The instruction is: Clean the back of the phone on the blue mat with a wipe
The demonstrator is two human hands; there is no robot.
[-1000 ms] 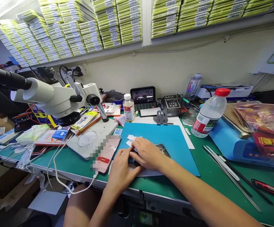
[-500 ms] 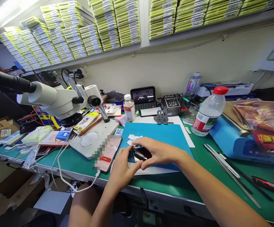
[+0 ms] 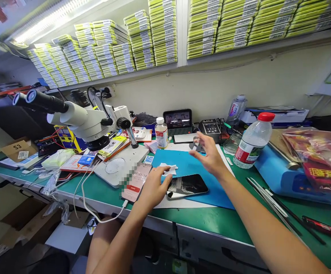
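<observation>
A black-screened phone (image 3: 187, 185) lies on the blue mat (image 3: 225, 190), light streaks reflected across its glass. Just left of it is my left hand (image 3: 154, 186), thumb apart from the fingers, with the fingertips at a crumpled white tissue (image 3: 172, 169); whether they touch it I cannot tell. My right hand (image 3: 209, 154) is raised over the mat's far part, thumb and fingers spread, nothing seen between them. Beyond its fingertips stands a small dark grey slotted holder (image 3: 193, 146), partly covered by the hand. Another phone (image 3: 137, 183), lit and plugged into a white cable, lies left of the mat.
A microscope (image 3: 88, 121) stands on the left. Behind the mat are a small bottle (image 3: 161, 133) and a screen (image 3: 178, 118). To the right are a red-capped bottle (image 3: 253, 140), a blue machine (image 3: 279, 171) and several thin tools (image 3: 274, 207).
Both hands have come off the black-screened phone, which now lies on the mat. My right hand moved up and away toward the grey holder; my left shifted beside the tissue. The view turned slightly left.
</observation>
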